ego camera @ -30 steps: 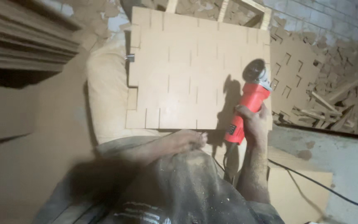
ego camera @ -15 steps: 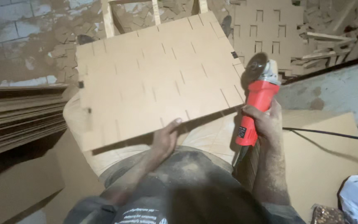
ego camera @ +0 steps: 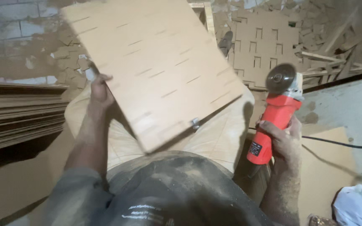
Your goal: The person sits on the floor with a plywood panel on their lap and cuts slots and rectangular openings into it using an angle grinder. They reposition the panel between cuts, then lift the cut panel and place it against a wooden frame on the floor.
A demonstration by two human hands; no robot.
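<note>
Left hand [ego camera: 100,88] gripped tilted slotted board [ego camera: 156,67] by its edge | right hand [ego camera: 282,140] clenched red angle grinder [ego camera: 273,117], disc up, clear of board

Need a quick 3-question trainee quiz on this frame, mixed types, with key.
1. True or false: the right hand holds the red angle grinder with its disc touching the slotted board.
2. Which hand holds the slotted board at its edge?
A. left hand
B. right hand
C. both
3. Fill in: a black ___ trails from the grinder to the right.

Key: 1 false, the disc is apart from the board; 2 A; 3 cable.
</note>
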